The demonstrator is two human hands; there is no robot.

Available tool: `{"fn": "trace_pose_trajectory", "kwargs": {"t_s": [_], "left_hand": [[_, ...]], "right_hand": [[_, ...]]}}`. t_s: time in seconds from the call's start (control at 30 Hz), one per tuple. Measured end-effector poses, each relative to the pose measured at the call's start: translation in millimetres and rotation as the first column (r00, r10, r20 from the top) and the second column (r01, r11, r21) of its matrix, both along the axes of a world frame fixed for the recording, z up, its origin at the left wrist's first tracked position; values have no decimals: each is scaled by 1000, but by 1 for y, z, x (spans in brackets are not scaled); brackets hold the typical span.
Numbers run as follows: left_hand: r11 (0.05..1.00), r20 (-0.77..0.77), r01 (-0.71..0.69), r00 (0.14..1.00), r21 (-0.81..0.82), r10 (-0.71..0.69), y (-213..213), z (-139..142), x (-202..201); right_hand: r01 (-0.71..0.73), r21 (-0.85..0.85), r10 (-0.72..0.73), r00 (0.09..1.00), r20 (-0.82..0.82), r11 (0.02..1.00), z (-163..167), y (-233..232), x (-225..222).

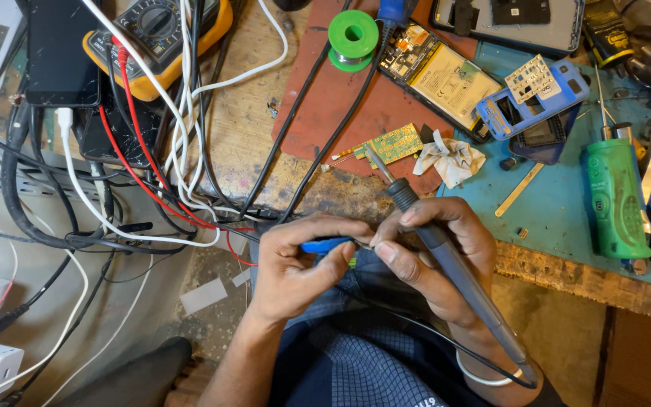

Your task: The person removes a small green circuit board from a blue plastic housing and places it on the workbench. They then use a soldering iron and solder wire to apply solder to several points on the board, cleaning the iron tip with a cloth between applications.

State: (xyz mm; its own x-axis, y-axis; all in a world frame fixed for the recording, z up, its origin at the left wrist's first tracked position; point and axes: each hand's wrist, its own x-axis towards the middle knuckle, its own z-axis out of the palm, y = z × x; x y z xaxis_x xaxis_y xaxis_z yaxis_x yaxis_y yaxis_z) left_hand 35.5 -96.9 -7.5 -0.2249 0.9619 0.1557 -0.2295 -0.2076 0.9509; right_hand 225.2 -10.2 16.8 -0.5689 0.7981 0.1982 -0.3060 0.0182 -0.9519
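Note:
My right hand (pixel 431 252) grips a dark soldering iron (pixel 446 256) like a pen, its tip resting near a small green circuit board (pixel 389 145) on the red mat (pixel 356 98). My left hand (pixel 295 264) pinches a thin blue tool (pixel 325 244) between thumb and fingers, and its end meets my right fingers. Both hands sit just in front of the bench edge, above my lap. The iron's black cord runs down past my right wrist.
A green solder spool (pixel 353 32), an opened phone with battery (pixel 438 75), a blue phone frame (pixel 533 98), crumpled tissue (pixel 453 160) and a green tool (pixel 617 196) lie on the bench. A yellow multimeter (pixel 156 38) and tangled cables (pixel 145 166) crowd the left.

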Motion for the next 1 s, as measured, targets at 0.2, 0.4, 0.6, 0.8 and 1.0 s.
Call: {"fn": "trace_pose_trajectory", "kwargs": {"t_s": [0.2, 0.4, 0.6, 0.8, 1.0], "left_hand": [[997, -166, -30, 986, -69, 18, 3, 7, 2], [974, -295, -196, 943, -115, 155, 6, 5, 15], [862, -649, -478, 604, 169, 462, 16, 5, 35], [827, -821, -451, 291, 334, 491, 34, 14, 41], [809, -814, -476, 278, 346, 511, 55, 13, 39]], "right_hand": [[124, 116, -132, 989, 68, 985, -1, -2, 6], [207, 237, -248, 955, 160, 949, -13, -6, 6], [436, 406, -499, 865, 58, 803, -39, -5, 21], [359, 612, -603, 757, 251, 705, -49, -2, 38], [317, 674, -640, 708, 300, 667, -35, -1, 31]]}}
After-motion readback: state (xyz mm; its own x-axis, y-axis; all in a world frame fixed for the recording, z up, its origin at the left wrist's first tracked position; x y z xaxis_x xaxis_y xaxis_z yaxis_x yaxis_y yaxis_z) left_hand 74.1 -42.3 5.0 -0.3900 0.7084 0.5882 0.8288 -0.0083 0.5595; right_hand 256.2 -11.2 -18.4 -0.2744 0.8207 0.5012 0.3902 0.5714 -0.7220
